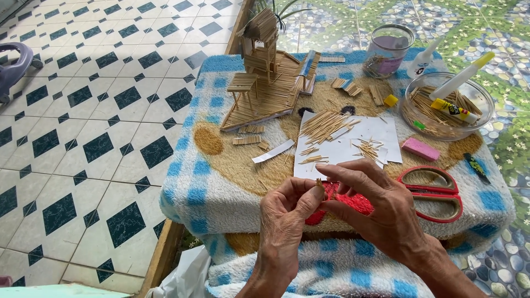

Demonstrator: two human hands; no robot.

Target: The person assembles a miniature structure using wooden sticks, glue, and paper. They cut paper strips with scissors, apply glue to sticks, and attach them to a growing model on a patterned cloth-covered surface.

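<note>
My left hand [287, 212] and my right hand [375, 204] meet at their fingertips and together pinch a few short toothpick pieces [318, 181] over the front of a blanket-covered table [221, 182]. Just beyond them lies white paper [342, 149] with a heap of toothpicks [323, 124] on it. A small stilt house built of toothpicks [265, 83] stands at the back left of the table. Red scissors [436, 193] lie right beside my right hand.
A clear bowl [447, 105] at the right holds toothpicks and a glue tube. A glass jar [389, 49] stands behind it, and a pink eraser-like block [420, 149] lies near the paper. Tiled floor spreads to the left, pebble-pattern floor to the right.
</note>
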